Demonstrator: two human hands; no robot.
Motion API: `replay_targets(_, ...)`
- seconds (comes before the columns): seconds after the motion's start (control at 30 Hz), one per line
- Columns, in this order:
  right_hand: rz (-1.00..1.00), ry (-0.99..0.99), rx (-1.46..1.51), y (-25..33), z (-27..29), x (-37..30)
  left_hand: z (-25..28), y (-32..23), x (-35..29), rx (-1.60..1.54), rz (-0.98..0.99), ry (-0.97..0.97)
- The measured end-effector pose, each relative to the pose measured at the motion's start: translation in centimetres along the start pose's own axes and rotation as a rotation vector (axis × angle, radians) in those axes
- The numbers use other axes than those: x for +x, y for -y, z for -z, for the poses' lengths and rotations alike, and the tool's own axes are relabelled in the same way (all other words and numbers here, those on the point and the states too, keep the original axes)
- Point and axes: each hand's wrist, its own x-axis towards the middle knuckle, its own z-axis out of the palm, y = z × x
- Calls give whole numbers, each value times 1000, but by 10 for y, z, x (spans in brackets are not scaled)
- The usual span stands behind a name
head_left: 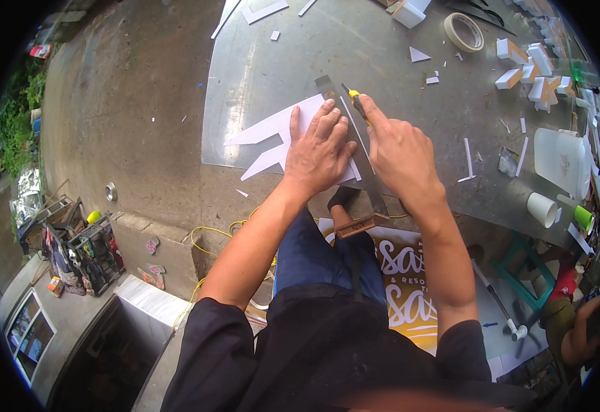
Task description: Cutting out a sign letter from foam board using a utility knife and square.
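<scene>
My left hand (317, 152) lies flat with its fingers stretched out, pressing on a white cut-out sheet (262, 132) and on the metal blade of a try square. Two pointed prongs of the sheet stick out to the left. The try square (361, 225) has a brown wooden stock that hangs past the near table edge. My right hand (404, 156) is closed around a yellow and black utility knife (353, 93), just right of the blade. A narrow white strip (349, 113) lies along the blade. My palm hides part of the sheet.
On the metal-topped table (410, 89) lie a tape roll (477, 42), white scraps and several white-and-orange block shapes (509, 79). A translucent tub (561, 163) and white cup (541, 209) stand at right. Below are a yellow cord (197, 240), green stool (537, 292) and another person (574, 329).
</scene>
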Motion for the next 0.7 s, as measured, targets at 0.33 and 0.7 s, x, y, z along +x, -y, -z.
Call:
replay_targets(0.33,29,65,-40,11,3,-11,1,1,1,-6,-1,3)
replay_targets(0.7,-14,139,-102,4,-1,-49,1,0,1,7,5,16)
